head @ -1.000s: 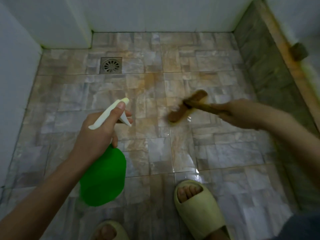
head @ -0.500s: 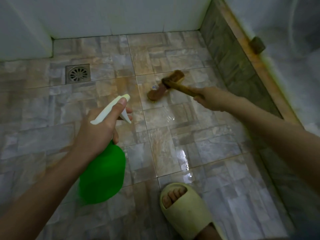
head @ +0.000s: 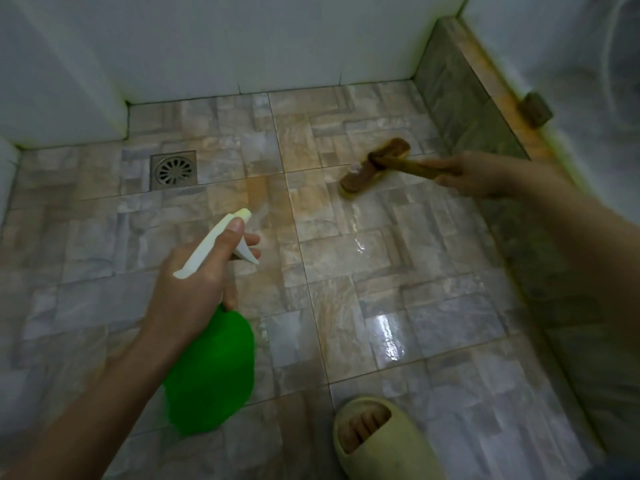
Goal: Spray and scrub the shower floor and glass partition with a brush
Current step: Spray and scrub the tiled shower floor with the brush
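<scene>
green plastic spray bottle (head: 211, 372) held in the left hand (head: 194, 292): fingers curl round its neck, the thumb lies along the white spray head (head: 214, 244), and two fingertips sit by the trigger. its nozzle points away toward the far wall. what is inside cannot be told. the right hand (head: 481, 174) grips the wooden handle of a brush (head: 374, 166). the brush head rests on the wet tiled shower floor (head: 346, 306) near the far right corner, close to the stone curb (head: 460, 81) below the glass partition (head: 588, 81). its long axis runs diagonally, near-left to far-right. a metal drain (head: 174, 169) sits far left.
</scene>
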The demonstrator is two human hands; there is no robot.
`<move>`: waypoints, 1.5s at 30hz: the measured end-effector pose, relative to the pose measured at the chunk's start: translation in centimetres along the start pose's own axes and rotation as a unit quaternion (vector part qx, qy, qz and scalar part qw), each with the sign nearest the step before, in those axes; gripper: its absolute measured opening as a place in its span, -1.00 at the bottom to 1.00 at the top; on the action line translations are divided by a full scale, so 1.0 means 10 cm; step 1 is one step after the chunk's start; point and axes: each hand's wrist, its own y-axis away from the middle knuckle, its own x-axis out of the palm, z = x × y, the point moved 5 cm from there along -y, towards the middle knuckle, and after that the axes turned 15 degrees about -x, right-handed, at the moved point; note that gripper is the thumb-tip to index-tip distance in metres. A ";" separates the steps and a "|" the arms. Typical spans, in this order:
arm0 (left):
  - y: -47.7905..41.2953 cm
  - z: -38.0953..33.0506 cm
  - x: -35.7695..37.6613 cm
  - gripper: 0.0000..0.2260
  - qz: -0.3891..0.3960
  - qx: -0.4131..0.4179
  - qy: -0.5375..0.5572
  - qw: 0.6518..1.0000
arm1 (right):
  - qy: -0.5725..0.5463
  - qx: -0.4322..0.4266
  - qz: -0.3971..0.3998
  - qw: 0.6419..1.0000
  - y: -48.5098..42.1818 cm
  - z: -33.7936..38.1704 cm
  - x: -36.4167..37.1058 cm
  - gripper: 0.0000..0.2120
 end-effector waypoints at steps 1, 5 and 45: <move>0.03 -0.02 -0.04 -0.74 -0.007 0.000 0.011 1.000 | 0.001 0.005 0.037 0.999 0.05 -0.07 -0.03 -0.59; 0.04 0.02 -0.21 -0.75 -0.027 -0.005 0.051 0.998 | -0.002 0.000 0.008 1.000 -0.11 0.13 0.04 -0.56; 0.44 0.40 -1.15 -0.69 -0.211 -0.029 0.082 0.974 | 0.063 -0.143 0.080 0.984 -1.19 2.58 0.11 -0.70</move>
